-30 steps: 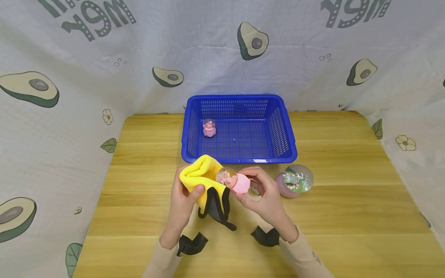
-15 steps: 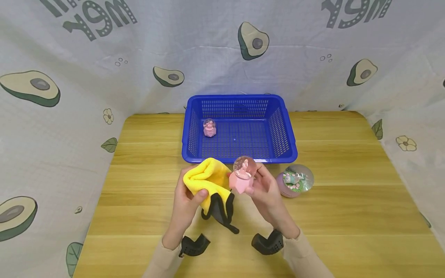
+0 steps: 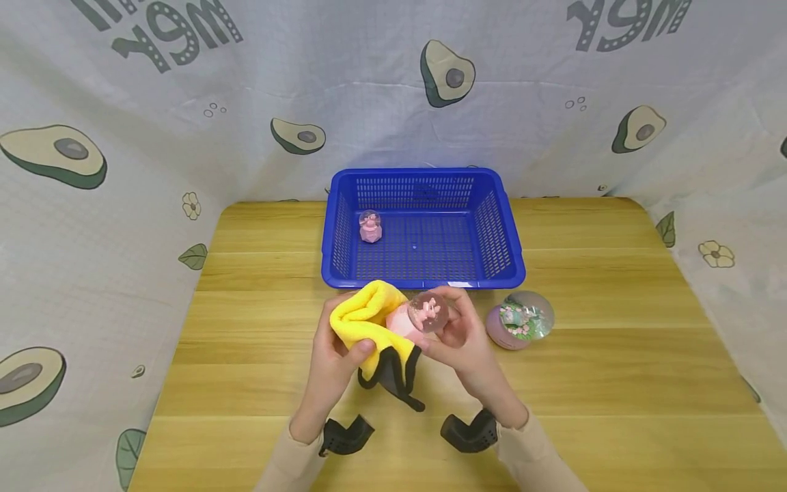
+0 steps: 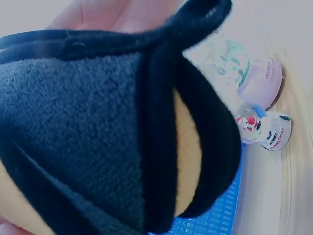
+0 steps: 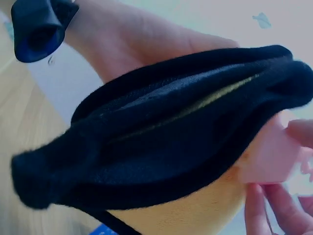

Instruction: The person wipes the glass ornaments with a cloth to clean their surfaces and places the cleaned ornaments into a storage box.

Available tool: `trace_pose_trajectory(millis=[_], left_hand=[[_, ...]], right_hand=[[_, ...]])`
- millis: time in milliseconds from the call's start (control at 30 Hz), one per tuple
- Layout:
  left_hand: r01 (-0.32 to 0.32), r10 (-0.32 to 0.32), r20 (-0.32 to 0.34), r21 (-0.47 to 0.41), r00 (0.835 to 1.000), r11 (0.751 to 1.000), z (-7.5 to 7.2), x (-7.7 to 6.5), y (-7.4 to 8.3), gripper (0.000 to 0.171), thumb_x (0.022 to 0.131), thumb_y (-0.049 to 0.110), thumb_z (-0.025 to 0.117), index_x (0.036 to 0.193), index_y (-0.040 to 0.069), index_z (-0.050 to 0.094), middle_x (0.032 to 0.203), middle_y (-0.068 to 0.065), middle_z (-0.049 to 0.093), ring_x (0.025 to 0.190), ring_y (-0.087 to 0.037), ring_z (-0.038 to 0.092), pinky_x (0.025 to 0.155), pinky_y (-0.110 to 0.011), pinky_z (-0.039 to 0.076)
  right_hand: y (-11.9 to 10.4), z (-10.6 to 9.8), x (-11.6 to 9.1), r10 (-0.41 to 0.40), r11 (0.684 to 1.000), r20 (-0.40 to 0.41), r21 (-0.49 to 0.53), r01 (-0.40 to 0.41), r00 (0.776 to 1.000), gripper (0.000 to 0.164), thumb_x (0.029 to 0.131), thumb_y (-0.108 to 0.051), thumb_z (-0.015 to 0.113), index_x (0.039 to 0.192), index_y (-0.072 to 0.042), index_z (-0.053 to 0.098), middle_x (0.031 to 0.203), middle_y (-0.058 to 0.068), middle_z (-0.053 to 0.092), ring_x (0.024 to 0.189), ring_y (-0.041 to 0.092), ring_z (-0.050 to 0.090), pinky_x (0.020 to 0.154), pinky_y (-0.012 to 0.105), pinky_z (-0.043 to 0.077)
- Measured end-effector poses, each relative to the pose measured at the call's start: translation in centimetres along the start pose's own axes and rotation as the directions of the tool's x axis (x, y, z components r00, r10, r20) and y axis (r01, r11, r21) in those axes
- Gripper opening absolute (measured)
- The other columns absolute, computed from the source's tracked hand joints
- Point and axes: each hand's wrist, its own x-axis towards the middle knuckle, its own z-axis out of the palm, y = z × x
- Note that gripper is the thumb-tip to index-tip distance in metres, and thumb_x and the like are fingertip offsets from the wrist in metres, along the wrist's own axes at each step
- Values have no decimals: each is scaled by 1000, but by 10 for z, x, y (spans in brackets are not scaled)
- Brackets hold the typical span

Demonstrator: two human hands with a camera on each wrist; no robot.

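My left hand (image 3: 335, 365) grips a folded yellow cloth (image 3: 363, 321) with a dark grey back and black edging. My right hand (image 3: 470, 348) holds a small snow globe (image 3: 428, 312) by its clear dome, pink figure inside. The globe's faceted pink base (image 5: 271, 152) points left into the cloth's fold, and the yellow side meets it. Right of that hand stands a larger snow globe (image 3: 522, 320) with a lilac base. Beside it in the left wrist view is a small Christmas snow globe (image 4: 276, 132) on a white base, hidden behind my right hand from the head view.
A blue plastic basket (image 3: 423, 283) stands just beyond the hands, with a small pink snow globe (image 3: 371, 227) at its left inside. Everything rests on a wooden table (image 3: 258, 342). An avocado-print curtain (image 3: 369, 89) hangs behind and at both sides.
The right hand has turned the small snow globe round: its dome, first toward the cloth, now faces right and its base lies against the cloth. The left hand shifted slightly right.
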Motion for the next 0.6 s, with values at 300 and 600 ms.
trace_pose_trajectory(millis=[300, 600], left_hand=[[11, -15, 76, 47, 997, 999, 6, 2, -2, 68, 87, 40, 69, 131, -4, 39, 129, -11, 46, 115, -23, 49, 95, -30, 45], [180, -180, -4, 62, 984, 982, 4, 2, -8, 61, 91, 38, 64, 130, -3, 41, 117, -14, 50, 101, -25, 51, 84, -28, 50]], right_hand=[[-1, 5, 0, -80, 944, 49, -318, 91, 996, 56, 74, 25, 61, 124, 8, 43, 124, 7, 50, 112, 18, 50, 96, 26, 44], [-4, 4, 1, -43, 910, 114, -406, 87, 992, 54, 69, 26, 63, 118, 10, 48, 117, 19, 52, 112, 22, 52, 92, 32, 48]])
